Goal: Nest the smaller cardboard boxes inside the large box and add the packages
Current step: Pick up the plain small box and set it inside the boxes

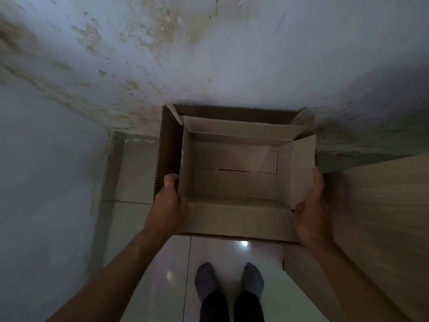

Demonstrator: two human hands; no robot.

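Note:
An open, empty smaller cardboard box [234,182] with its flaps up is held between both hands over the floor. My left hand [170,203] grips its left wall, thumb over the rim. Against the right flap and lower right corner presses my right hand [313,212]. Behind and around it stands the large cardboard box [168,149], darker brown, against the wall; its left wall and back flap show past the smaller box. The smaller box looks partly inside the large one. No packages are in view.
A stained, peeling white wall [209,54] rises right behind the boxes. A wooden surface [380,217] runs along the right. Glossy white floor tiles [171,275] lie below, with my two socked feet [229,282] near the bottom.

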